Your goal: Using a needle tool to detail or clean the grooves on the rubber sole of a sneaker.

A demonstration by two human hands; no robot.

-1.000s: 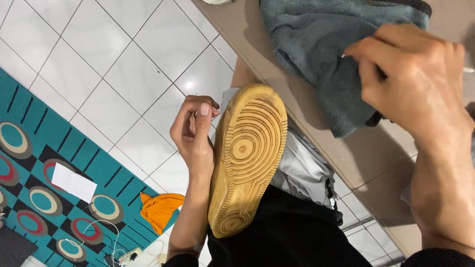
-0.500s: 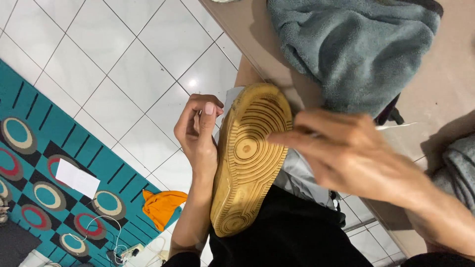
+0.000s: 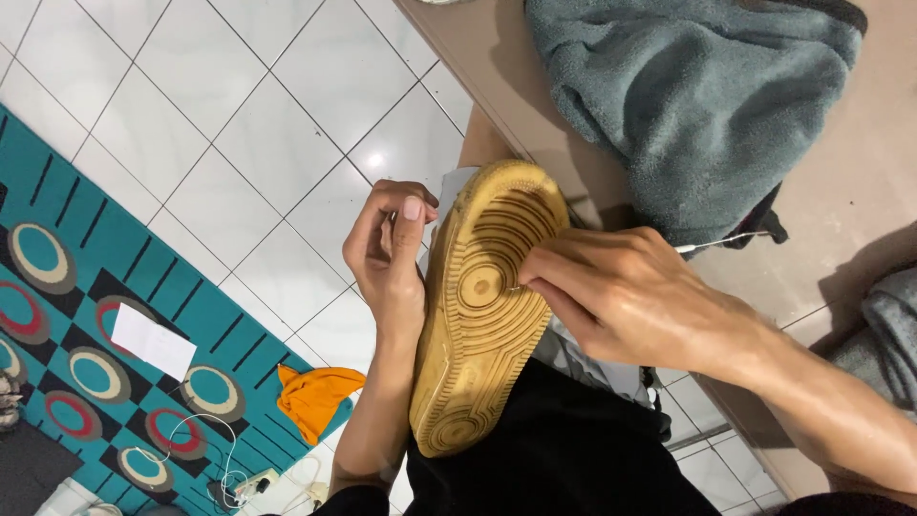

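Two hands are seen at work on one shoe [image 3: 482, 306], which is held sole-up in the middle of the frame, over a lap clad in black. The left hand [image 3: 387, 258] is closed around the shoe's edge on the left, fingers curled over the side and the thumb raised against the rim. The right hand [image 3: 635, 301] is laid on the sole from the right, its fingertips [image 3: 535, 277] pinched together on the tread near the round pattern at the ball of the foot; something thin may be held between them, but that cannot be told for sure. A thin white stick or wire [image 3: 721, 241] is seen past the knuckles.

As to progress, the sole is yellowed and looks dull and grimy along its grooves, so little cleaning or picking appears to have been done; the work is judged to be at an early or middle stage, with most of the tread yet to be gone over.

A grey-green towel [image 3: 702, 105] is lying on the brown table [image 3: 860, 220] at the upper right. White tiles [image 3: 248, 124] fill the upper left, a teal rug [image 3: 86, 334] the lower left, with an orange cloth [image 3: 315, 397] and a white cable [image 3: 205, 449] on or near it
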